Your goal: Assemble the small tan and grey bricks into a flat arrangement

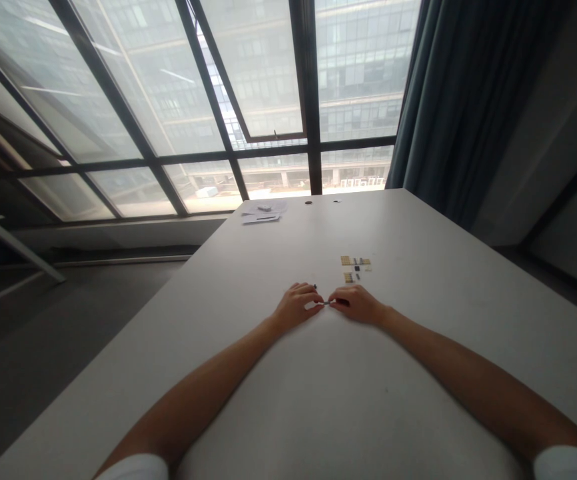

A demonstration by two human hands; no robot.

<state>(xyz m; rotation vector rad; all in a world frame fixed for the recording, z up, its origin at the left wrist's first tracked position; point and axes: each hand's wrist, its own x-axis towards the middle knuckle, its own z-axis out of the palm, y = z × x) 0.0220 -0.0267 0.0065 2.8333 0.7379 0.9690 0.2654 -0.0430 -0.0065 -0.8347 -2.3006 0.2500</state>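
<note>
My left hand (pixel 298 305) and my right hand (pixel 358 304) meet near the middle of the white table (pixel 293 400). Between their fingertips is a small grey piece (pixel 326 303), pinched from both sides; its exact kind is too small to make out. A tiny dark piece (pixel 315 287) lies just beyond my left fingers. Past my right hand are small flat yellowish pieces (pixel 345 261) set in groups, with a little black block (pixel 357 268) and a small grey part (pixel 358 277) among them.
At the far left of the table lie white papers (pixel 261 219) with a dark pen-like stick on them. A round dark disc (pixel 308 203) is near the far edge. Windows (pixel 268 80) rise behind, and a blue curtain (pixel 448 100) hangs at the right.
</note>
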